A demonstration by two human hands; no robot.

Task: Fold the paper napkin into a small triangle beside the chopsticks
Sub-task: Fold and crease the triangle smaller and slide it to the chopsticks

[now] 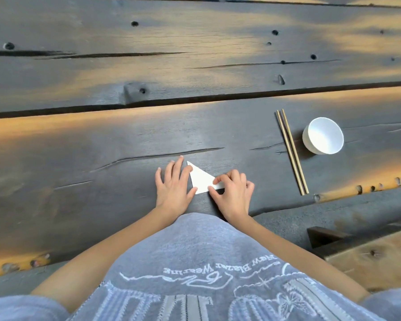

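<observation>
A white paper napkin (202, 178), folded into a triangle, lies flat on the dark wooden table (102, 158) near its front edge. My left hand (173, 184) rests flat at the napkin's left side, fingers spread, thumb on its lower corner. My right hand (233, 193) pinches the napkin's right corner between thumb and forefinger. A pair of wooden chopsticks (292, 151) lies side by side well to the right of the napkin, pointing away from me.
A white bowl (323, 135) stands just right of the chopsticks. Long cracks and knot holes run across the table planks. A wooden bench (366, 256) sits at the lower right below the table edge.
</observation>
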